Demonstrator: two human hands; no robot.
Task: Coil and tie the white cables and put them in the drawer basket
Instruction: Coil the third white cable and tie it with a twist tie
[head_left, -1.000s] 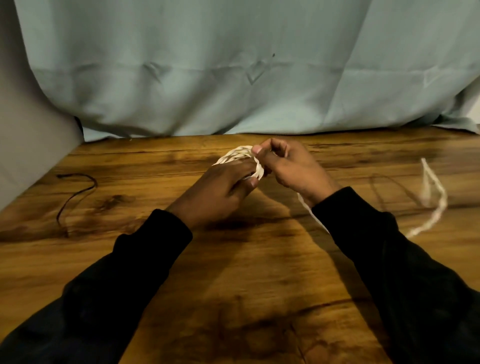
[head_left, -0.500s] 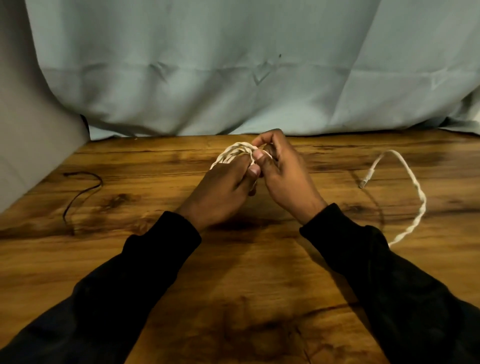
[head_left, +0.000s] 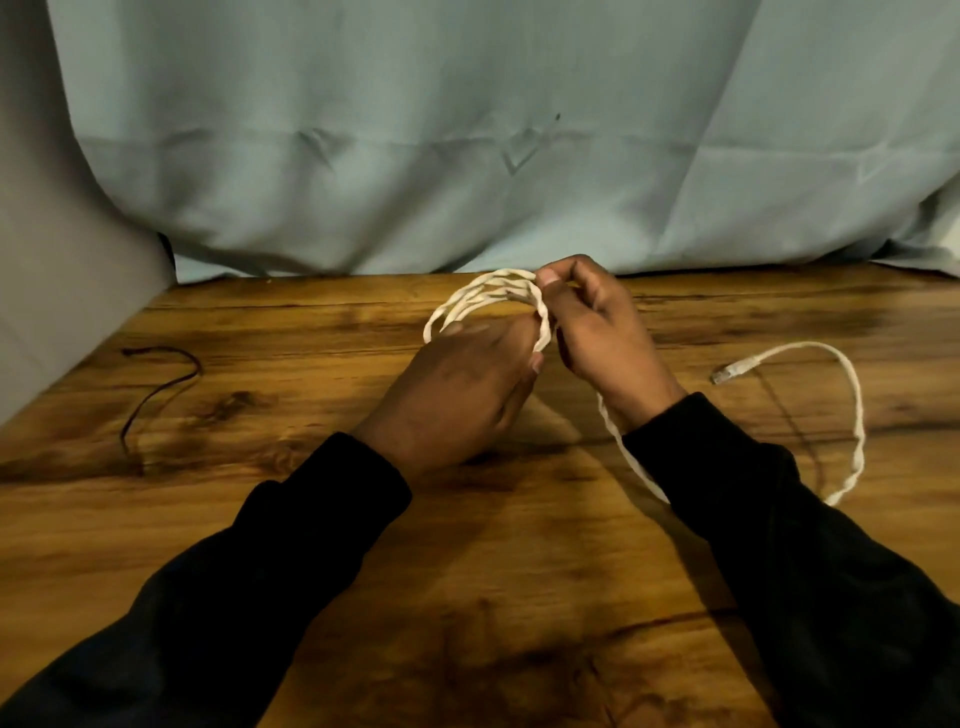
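The coil (head_left: 480, 299) of white cable (head_left: 852, 415) stands between both hands above the table (head_left: 311, 519) — the left hand (head_left: 457, 400) wraps its near side, the right hand (head_left: 597, 322) pinches the top. The loose tail runs right, under the right wrist, its plug (head_left: 724, 373) pointing back toward that hand — the nearer one.

We see a twisted white cable (head_left: 488, 299) partly coiled in several loops at frame centre, its loose tail curving right, plug end (head_left: 724, 373) on the tabletop (head_left: 311, 519).

coil (head_left: 483, 299) held between both hands, table (head_left: 311, 519) centre | loose end (head_left: 727, 371) right | thin cord (head_left: 156, 389), maybe wire, far left
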